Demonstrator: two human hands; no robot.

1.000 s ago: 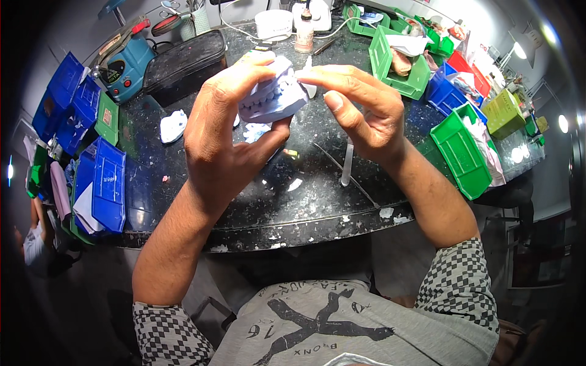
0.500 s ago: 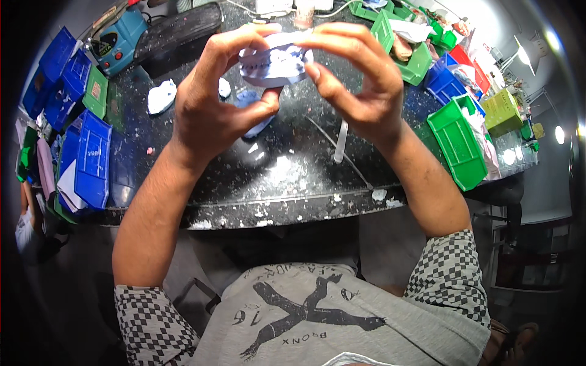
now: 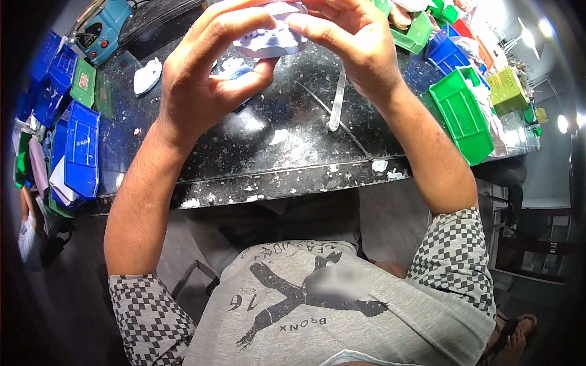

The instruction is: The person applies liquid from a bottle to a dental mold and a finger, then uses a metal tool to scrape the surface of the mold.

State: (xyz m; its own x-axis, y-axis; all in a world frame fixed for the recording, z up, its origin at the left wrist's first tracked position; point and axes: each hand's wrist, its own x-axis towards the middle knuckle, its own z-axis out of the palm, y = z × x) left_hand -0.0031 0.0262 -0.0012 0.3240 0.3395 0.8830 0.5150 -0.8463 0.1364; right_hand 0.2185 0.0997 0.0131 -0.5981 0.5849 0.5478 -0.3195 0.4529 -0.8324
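Near the top edge of the view I hold a pale plaster dental cast (image 3: 268, 44) with rows of teeth, raised above the bench. My left hand (image 3: 198, 67) is closed on its left side, with the thumb underneath and the fingers over the top. My right hand (image 3: 366, 49) grips it from the right, thumb against the upper teeth area. The fingers and the frame edge hide the cast's upper part. Behind my left thumb, a bluish-white lump (image 3: 235, 68) lies on the bench. A white plaster piece (image 3: 148, 76) rests left of my left hand.
On the black, plaster-spattered bench (image 3: 244, 174), a metal spatula (image 3: 337, 105) lies across a thin rod (image 3: 355, 139). Blue bins (image 3: 82, 149) line the left, near a teal machine (image 3: 104, 33). Green (image 3: 463, 116) and blue bins (image 3: 448, 52) stand on the right.
The view has shifted, so the bench and hands sit higher in it. My right thumb has moved inward over the cast's teeth. Both hands still hold the cast.
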